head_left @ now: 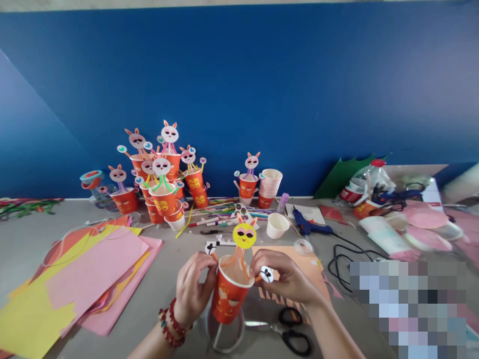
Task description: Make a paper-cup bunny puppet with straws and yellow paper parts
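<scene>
Between both hands: red paper cup tilted toward the camera, a yellow rabbit face on orange stems rising from it.
Left hand: curled around the cup's left side, fingers by a small white disc on a stem.
Right hand: fingers pinched on another white disc at the cup's right rim.
Just below the right hand: black-handled scissors.
Left of the left hand: pink and yellow paper sheets.
Beyond the hands: finished rabbit cups, stacked cups, blue glue gun.
</scene>
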`<state>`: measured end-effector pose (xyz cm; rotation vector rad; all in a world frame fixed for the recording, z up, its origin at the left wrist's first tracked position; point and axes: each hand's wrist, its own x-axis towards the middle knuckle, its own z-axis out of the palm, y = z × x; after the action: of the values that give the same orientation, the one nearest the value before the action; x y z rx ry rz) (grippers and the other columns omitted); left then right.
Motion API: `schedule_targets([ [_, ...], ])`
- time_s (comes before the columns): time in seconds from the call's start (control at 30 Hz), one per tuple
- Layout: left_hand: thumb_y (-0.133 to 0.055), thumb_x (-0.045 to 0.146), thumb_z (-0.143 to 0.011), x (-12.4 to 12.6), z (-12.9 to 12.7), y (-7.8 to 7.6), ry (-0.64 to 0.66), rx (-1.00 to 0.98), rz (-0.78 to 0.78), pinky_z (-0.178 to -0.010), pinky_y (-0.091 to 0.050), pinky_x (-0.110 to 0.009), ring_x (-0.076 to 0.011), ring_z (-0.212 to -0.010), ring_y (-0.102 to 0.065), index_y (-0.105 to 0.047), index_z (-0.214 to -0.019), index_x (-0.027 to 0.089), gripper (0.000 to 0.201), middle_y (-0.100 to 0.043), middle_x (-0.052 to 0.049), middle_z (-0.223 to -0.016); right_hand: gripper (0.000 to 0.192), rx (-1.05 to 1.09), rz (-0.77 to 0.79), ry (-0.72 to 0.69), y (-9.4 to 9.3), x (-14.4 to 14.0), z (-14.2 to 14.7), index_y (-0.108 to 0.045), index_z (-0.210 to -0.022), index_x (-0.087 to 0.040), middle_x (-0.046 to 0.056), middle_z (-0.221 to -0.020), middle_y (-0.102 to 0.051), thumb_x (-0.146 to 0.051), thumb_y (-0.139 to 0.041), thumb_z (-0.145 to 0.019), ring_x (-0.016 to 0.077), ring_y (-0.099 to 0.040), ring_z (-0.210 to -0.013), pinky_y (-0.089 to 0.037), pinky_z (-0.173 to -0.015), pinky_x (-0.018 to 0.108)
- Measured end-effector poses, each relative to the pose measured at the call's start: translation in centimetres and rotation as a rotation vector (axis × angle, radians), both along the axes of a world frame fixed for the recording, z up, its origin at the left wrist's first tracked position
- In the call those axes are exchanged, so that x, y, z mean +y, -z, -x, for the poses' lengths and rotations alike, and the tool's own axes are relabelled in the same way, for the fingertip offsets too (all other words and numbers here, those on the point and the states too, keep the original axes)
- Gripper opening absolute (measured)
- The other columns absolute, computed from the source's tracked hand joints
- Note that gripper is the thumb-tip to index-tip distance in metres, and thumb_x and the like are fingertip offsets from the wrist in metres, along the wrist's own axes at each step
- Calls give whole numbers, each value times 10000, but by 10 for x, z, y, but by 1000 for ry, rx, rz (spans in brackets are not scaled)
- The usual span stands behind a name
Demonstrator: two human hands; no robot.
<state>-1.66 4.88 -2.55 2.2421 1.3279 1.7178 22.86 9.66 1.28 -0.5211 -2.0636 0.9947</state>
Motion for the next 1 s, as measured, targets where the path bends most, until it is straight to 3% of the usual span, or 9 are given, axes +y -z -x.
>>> schedule_targets([
  [0.23, -563, 76, -855, -3, -5, 2, -26, -62, 70, -720, -522, -255, -159, -753, -670, -582, -910, 227, 162, -698, -9, -817, 125, 28, 12, -1, 1, 0, 0, -667, -835, -189, 68, -808, -695, -300, -676, -893, 187, -647, -780, -505, -719, 291],
  [0.57, -583, 178, -880, -8, -14, 1, -191, -67, 115, -655, -533, -212, -140, -678, -687, -598, -884, 222, 47, -709, 8, -773, 59, 68, 34, 12, -3, 0, 0, -679, -826, -186, 51, -786, -686, -225, -705, -861, 176, -640, -757, -496, -704, 271],
  [1.0, -538, 156, -896, -7, -13, 9, -150, -117, 95, -696, -557, -228, -142, -744, -689, -576, -927, 210, 73, -683, -6, -822, 57, 91, 70, 19, -5, 1, -1, -699, -825, -181, 49, -785, -674, -228, -718, -851, 173, -638, -752, -487, -691, 262],
])
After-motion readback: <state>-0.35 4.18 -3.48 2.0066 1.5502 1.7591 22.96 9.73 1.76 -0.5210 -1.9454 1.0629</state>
